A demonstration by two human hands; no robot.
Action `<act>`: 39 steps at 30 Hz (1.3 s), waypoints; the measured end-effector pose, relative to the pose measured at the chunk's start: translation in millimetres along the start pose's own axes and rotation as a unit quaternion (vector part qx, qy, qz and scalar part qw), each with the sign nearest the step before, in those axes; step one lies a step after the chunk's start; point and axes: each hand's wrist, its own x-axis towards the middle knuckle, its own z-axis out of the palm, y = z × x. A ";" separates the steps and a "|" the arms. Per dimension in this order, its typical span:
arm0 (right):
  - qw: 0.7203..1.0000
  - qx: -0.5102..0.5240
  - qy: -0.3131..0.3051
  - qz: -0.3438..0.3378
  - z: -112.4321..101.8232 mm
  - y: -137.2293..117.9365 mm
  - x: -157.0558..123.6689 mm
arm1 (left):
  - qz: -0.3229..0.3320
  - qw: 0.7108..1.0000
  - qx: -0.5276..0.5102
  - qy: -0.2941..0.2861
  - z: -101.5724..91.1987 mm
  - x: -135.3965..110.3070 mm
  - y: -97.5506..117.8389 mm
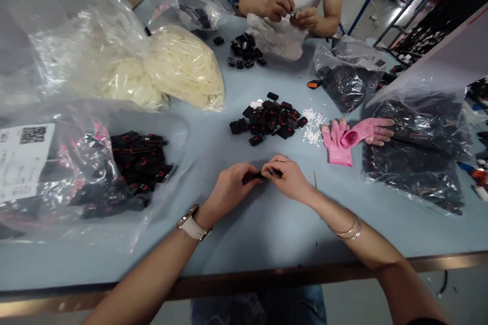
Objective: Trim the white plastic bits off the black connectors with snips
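My left hand (232,187) pinches a small black plastic connector (250,177) just above the table, mostly covered by the fingers. My right hand (290,179) meets it fingertip to fingertip, its fingers curled around a dark, shiny slim piece (275,172) whose kind I cannot make out. Beyond both hands lies a loose pile of black connectors (272,119) with red-orange marks. Small white pieces (312,127) are scattered to the right of that pile.
Pink gloves (339,155) lie to the right, near a bag of black parts (415,152). Leftward are an open bag of black connectors (141,162) and a bag of cream-coloured pieces (186,66). Across the table (213,259), a co-worker's hands (280,5) hold a small part.
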 end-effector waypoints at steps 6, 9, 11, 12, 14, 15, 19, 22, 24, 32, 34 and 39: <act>0.999 -0.012 0.023 -0.045 4.1 4.1 -3.9 | 0.004 1.000 0.009 -0.001 0.2 -0.1 -0.6; 0.997 0.001 0.044 -0.058 8.2 7.6 -4.3 | 0.008 1.000 0.009 -0.001 1.2 -0.4 -2.2; 0.996 0.010 0.054 -0.068 10.4 9.3 -4.1 | 0.012 1.000 0.011 0.002 1.8 -0.7 -3.3; 0.996 0.011 0.058 -0.072 11.1 9.7 -4.1 | 0.014 1.000 0.013 0.003 1.9 -0.7 -3.7; 0.995 0.009 0.061 -0.077 11.8 10.0 -4.1 | 0.018 1.000 0.015 0.004 1.8 -0.7 -4.0; 0.995 0.008 0.063 -0.077 11.9 10.0 -4.2 | 0.019 1.000 0.015 0.003 1.6 -0.6 -3.9; 0.995 0.008 0.068 -0.075 12.3 9.7 -5.0 | 0.020 1.000 0.014 0.000 0.5 -0.3 -3.0; 0.994 0.005 0.075 -0.077 13.1 10.0 -5.3 | 0.023 1.000 0.017 -0.001 0.1 -0.4 -2.6; 0.994 0.005 0.076 -0.078 13.5 10.5 -5.4 | 0.025 0.999 0.021 0.000 0.1 -0.6 -2.6; 0.991 -0.041 0.087 -0.097 15.5 12.8 -6.7 | 0.036 0.999 0.030 0.007 1.6 -0.6 -2.8; 0.988 -0.060 0.094 -0.110 16.9 13.4 -7.3 | 0.037 0.999 0.032 0.004 1.5 -0.4 -2.7; 0.979 -0.104 0.109 -0.137 20.9 15.2 -8.7 | 0.029 0.999 0.042 -0.001 1.2 0.1 -2.4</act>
